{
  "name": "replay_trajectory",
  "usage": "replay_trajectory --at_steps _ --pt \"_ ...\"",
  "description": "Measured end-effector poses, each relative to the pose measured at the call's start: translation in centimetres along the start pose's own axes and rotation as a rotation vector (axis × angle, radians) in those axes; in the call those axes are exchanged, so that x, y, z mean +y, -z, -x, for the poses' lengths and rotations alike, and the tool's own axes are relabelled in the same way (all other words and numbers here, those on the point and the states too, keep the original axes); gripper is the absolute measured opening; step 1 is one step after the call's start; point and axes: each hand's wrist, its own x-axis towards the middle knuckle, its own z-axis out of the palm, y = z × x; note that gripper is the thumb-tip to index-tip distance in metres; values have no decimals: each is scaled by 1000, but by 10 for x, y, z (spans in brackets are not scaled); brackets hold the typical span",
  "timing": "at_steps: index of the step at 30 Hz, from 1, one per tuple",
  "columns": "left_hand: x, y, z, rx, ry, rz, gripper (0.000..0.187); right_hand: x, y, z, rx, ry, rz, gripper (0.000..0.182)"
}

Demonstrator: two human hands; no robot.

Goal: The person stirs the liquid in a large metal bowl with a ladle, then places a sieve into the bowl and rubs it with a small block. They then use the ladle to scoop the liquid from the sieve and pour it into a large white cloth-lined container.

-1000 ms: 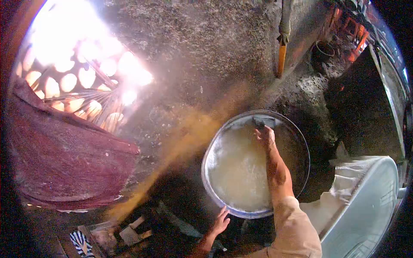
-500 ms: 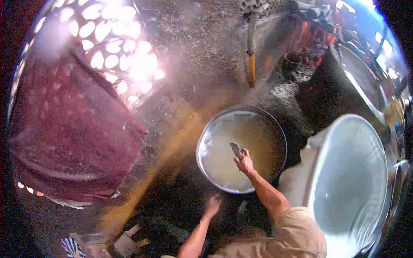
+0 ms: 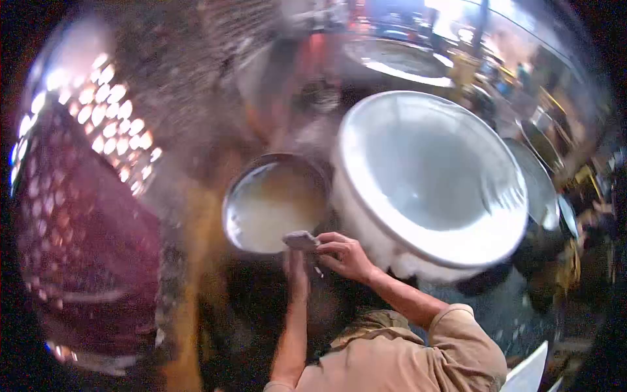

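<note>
Head view: frame has swung so the white tub (image 3: pixel 392 222) now sits nearer centre, beside the pan; maroon cloth (image 3: pixel 98 248) remains at far left. Metal pan (image 3: pixel 236 209), pale cloudy contents, unmoved as far as can be judged.

Hands: right hand (image 3: pixel 351 257), over the pan half a second ago, is now back at its near edge, fingertips pinching one end of a grey piece (image 3: pixel 300 240). Left hand (image 3: pixel 295 262), then apart from it, is now directly below the piece; blurred, so cannot tell whether it grips or merely supports.

Grey piece: in front of the pan's near rim as seen; contact with rim not determinable. Judgement: handling has shifted from over the pan to between the two hands.
</note>
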Motion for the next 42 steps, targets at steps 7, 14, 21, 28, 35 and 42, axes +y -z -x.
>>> replay_trajectory --at_steps 7,14,21,28,35,42 --pt "7 -174 65 -362 -27 26 35 -51 113 88 471 -207 84 36" --pt "-78 -333 175 -876 122 -97 54 -53 259 243 822 -400 81 27" --pt "-228 -468 275 -1273 192 -315 34 -70 404 417 1419 -486 -249 26" --pt "-326 -553 306 -1197 382 -437 27 -60 485 590 2071 -327 -676 21" --pt "-434 -642 261 -890 426 -469 21 -66 542 670 2420 -372 -665 12" --pt "-550 -746 212 -407 466 -439 39 -22 683 739 2487 -405 -515 14"
